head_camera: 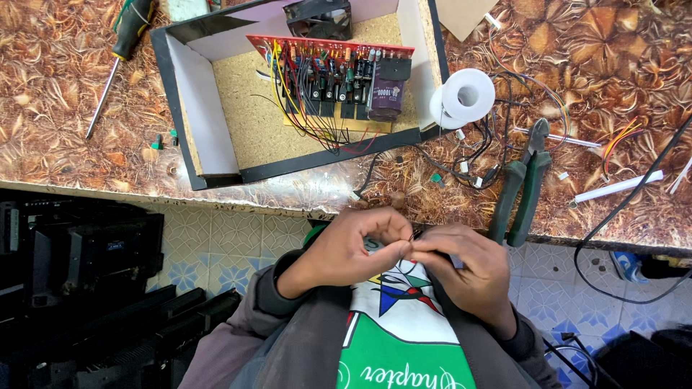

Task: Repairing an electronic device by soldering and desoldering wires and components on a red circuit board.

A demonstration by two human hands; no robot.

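My left hand and my right hand meet close to my chest, just below the table's front edge. Their fingertips pinch a thin dark wire end between them. The wire runs up from my fingers onto the table toward a tangle of black wires. Further up, a red circuit board with capacitors and many coloured wires stands inside an open wooden box with white walls and black edges.
Green-handled pliers lie just right of my hands. A roll of white solder wire stands beside the box. A screwdriver lies at far left. White tubes and loose coloured wires lie at right. Black equipment sits on the floor at left.
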